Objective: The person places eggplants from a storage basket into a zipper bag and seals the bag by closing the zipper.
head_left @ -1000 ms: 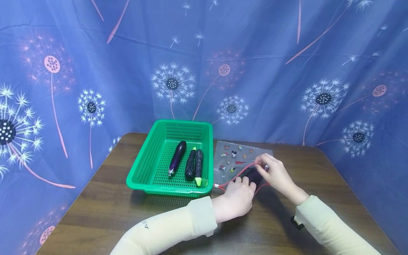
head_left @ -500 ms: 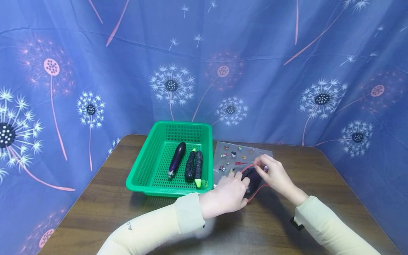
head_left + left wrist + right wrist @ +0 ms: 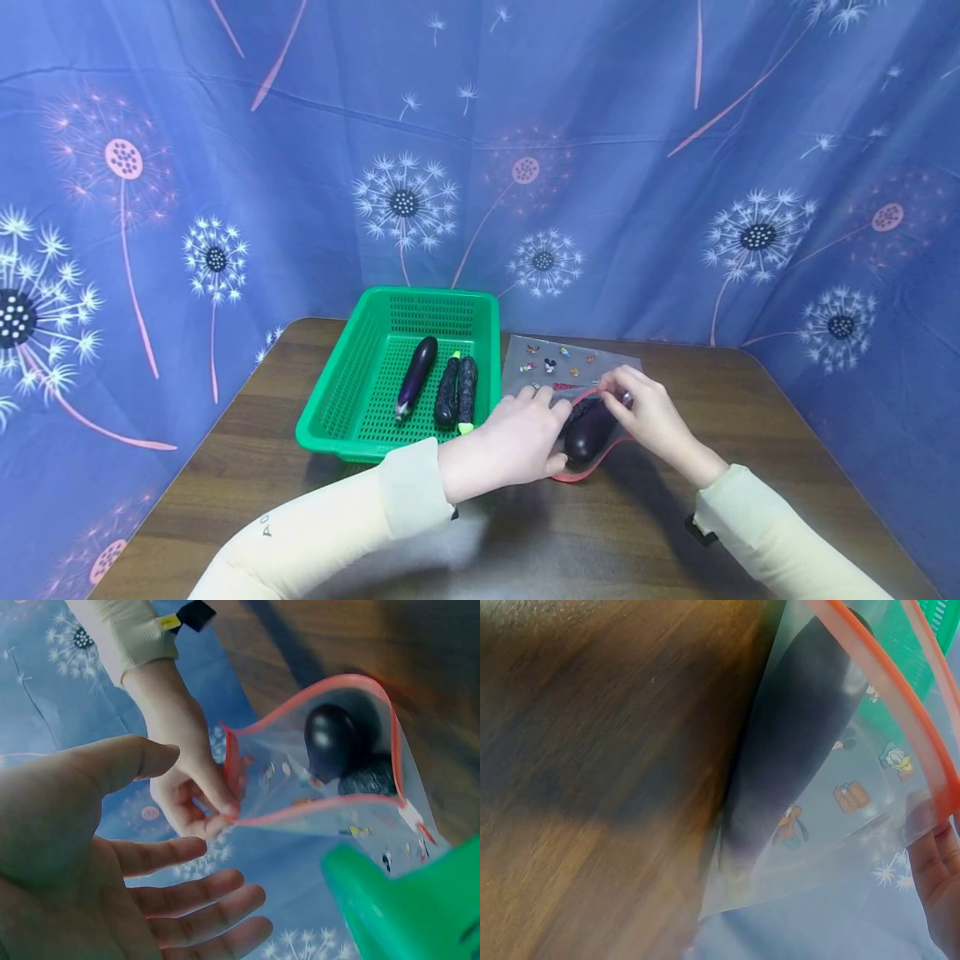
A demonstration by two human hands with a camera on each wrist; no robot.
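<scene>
Step, as judged: loading the zip bag (image 3: 577, 371). Eggplant (image 3: 588, 435) lies inside at its mouth; bumpy dark vegetable (image 3: 369, 777) beside it, partly hidden, kind uncertain. Right hand (image 3: 648, 414) pinches the red rim (image 3: 396, 742); left hand (image 3: 519, 437) holds nothing, fingers loosely spread. Next move probably calls for a basket (image 3: 360, 358) reach. Versus one second ago: left hand shifted basketward, uncovering the eggplant.

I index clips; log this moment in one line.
right hand: pinches red rim of bag; left hand: holds nothing; bag: open, eggplant inside; green basket: three vegetables
</scene>
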